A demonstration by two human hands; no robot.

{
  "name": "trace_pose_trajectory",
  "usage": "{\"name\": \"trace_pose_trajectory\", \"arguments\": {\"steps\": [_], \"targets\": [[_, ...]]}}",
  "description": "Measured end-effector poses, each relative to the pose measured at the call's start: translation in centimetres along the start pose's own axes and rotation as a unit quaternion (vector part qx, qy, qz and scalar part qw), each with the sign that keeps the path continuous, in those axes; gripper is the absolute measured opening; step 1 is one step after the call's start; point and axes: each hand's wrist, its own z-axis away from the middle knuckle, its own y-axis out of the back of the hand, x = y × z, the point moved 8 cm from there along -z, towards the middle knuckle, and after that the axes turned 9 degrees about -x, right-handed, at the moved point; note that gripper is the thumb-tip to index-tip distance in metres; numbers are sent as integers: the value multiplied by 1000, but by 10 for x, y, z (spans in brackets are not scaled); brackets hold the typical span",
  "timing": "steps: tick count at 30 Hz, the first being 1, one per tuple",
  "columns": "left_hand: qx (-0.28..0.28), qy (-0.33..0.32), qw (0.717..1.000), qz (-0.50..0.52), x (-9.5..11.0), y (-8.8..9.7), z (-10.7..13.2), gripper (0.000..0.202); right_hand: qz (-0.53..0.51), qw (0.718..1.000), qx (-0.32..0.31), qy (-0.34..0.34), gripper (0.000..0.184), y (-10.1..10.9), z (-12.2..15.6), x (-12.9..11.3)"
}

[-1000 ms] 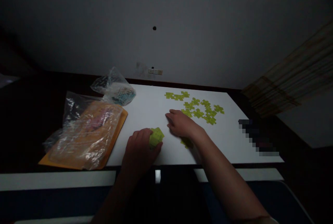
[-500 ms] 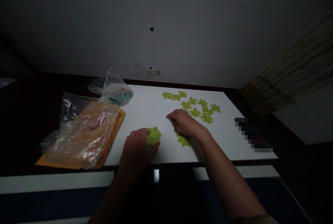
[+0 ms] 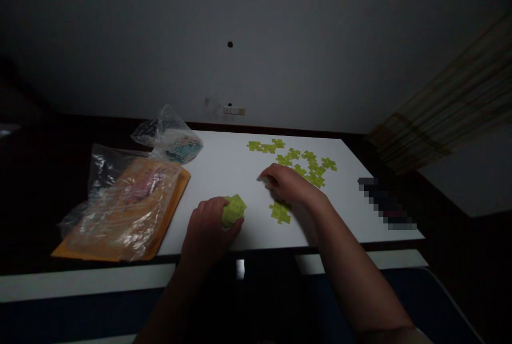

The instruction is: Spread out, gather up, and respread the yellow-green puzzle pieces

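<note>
My left hand (image 3: 207, 229) is wrapped round a yellow-green faceted ball (image 3: 234, 210), low over the front of the white table. The ball seems built of pieces fitted together. My right hand (image 3: 282, 181) is just right of the table's middle, its fingers curled in and the thumb side hidden. Whether anything is between those fingers I cannot make out. Right under its wrist lies a yellow-green jigsaw-like piece (image 3: 281, 213) with knobs. Beyond the hand, several more such pieces (image 3: 316, 170) lie flat in a linked cluster. A short row of them (image 3: 266, 148) is farther back.
At the left, clear plastic wrapping (image 3: 120, 210) covers an orange envelope (image 3: 170, 213). Behind it stands a clear bag (image 3: 182, 144) with teal contents. A pixelated dark object (image 3: 388, 205) sits on the white table (image 3: 224, 160) at the right. A wall with a socket rises behind.
My right hand has shifted slightly up and right, uncovering more of the jigsaw-like piece near its wrist. My left hand still grips the ball, turned slightly. The view has shifted a little.
</note>
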Motion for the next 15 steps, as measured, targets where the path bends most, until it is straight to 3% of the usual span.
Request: {"name": "trace_pose_trajectory", "arguments": {"steps": [2, 4, 7, 11, 15], "targets": [[-1, 5, 1000, -6, 0, 0, 0, 37, -102, 993, 48, 32, 17, 7, -1, -15], [3, 14, 1000, -13, -1, -1, 1, 41, -234, 967, 81, 51, 4, 3, -4, -30], [23, 32, 999, -21, -3, 0, 3, 51, -364, 929, 58, 41, 12, -26, -14, -53], [46, 32, 998, -22, -2, 2, 5, 55, -234, 970, 24, 65, 10, -50, -23, -82], [12, 1, 1000, -27, 4, 1, 1, 34, -159, 983, 17, 91, 11, -49, -21, -84]]}}
